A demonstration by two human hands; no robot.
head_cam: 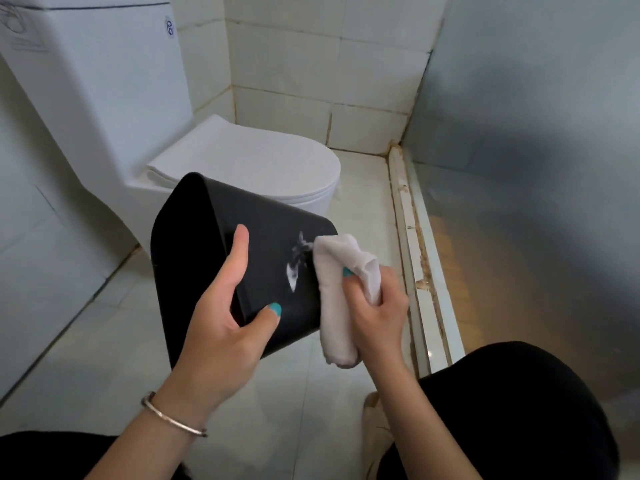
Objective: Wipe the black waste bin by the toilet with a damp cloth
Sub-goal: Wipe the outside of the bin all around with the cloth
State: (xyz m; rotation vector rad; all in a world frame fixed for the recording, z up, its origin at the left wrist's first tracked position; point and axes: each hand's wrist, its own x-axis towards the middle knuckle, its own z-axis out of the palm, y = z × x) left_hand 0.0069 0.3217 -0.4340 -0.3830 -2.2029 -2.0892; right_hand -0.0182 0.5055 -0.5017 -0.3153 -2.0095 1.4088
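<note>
A: Where's the bin (263, 244)?

B: Lifted off the floor (104, 341), tipped on its side, in front of the toilet (242, 157). Mouth faces left, base points right.

A: Left hand (225, 323)?

B: Clamped on the bin's rim at the near edge. Thumb lies on the outer wall, fingers curl inside the mouth; the index finger shows stretched along the rim.

A: Right hand (377, 306)?

B: Closed around the cloth (339, 282), a bunched white rag. The upper end of the cloth touches the bin's wall near the base.

A: Anything on the wall?

B: White smears (296, 261), just left of the cloth tip. Foam or residue, can't tell which.

A: Other stuff?

B: Bracelet (173, 415) on the left wrist. Toilet lid is down. Tiled wall (311, 81) behind, a raised sill (408, 237) running along the right. Person's black-clad knee (512, 403) at lower right, a pale shoe (375, 431) beside it.
</note>
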